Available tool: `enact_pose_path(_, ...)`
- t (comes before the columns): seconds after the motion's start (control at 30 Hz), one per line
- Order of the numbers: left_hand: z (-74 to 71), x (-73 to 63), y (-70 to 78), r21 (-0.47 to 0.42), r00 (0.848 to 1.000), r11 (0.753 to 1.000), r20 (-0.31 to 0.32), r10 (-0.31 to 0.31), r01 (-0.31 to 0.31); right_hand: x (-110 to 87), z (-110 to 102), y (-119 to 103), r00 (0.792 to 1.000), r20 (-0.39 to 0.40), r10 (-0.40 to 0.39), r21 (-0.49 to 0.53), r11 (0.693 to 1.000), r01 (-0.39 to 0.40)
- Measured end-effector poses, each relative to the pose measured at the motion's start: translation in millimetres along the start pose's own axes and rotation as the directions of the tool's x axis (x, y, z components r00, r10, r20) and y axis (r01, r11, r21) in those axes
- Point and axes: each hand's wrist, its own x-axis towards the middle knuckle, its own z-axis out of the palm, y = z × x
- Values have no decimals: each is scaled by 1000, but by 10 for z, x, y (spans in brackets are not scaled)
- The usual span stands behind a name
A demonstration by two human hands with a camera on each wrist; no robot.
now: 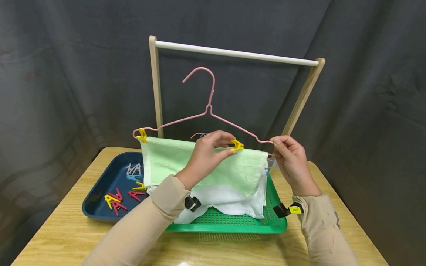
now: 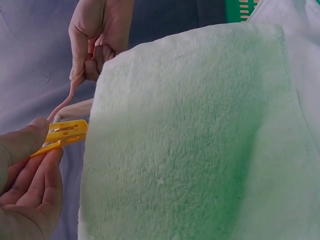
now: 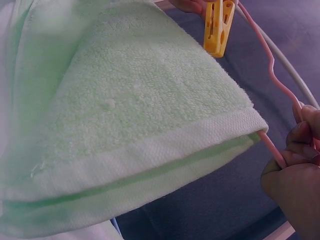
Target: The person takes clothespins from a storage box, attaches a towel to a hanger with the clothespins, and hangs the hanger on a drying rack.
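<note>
A light green towel [image 1: 173,157] hangs folded over the lower bar of a pink wire hanger [image 1: 234,126]. At the hanger's left end a yellow clothespin [image 1: 142,135] clips the towel. My left hand [image 1: 208,155] pinches another yellow clothespin [image 1: 237,145] between thumb and fingers, right at the towel's top edge. In the left wrist view that yellow clothespin [image 2: 67,132] points its jaws toward the fold. My right hand [image 1: 293,160] grips the hanger's right end; in the right wrist view its fingers [image 3: 300,150] curl around the pink wire beside the towel's white hem [image 3: 145,137].
A dark blue tray [image 1: 100,188] with several red, yellow, blue and white clothespins stands on the left. White cloths [image 1: 226,199] lie in a green basket [image 1: 233,228] below the towel. Behind rises a wooden rack with a white rod [image 1: 236,53].
</note>
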Motion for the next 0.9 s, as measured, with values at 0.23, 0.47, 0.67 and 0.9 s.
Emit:
enact_pose_path(0.23,68,31,19,22,1000,1000,22,7,-7,5,13,10,1000,-8,-2,-8,1000,2)
enact_pose_path(0.47,84,28,41,48,1000,998,14,28,-29,-1,23,25,1000,-14,-4,-15,1000,4)
enact_pose_path(0.67,155,47,51,26,998,997,-12,67,-66,3,31,31,1000,-20,2,-25,1000,-3)
enact_pose_path(0.9,230,63,35,17,989,990,-34,142,-142,10,33,32,1000,-11,0,-11,1000,0)
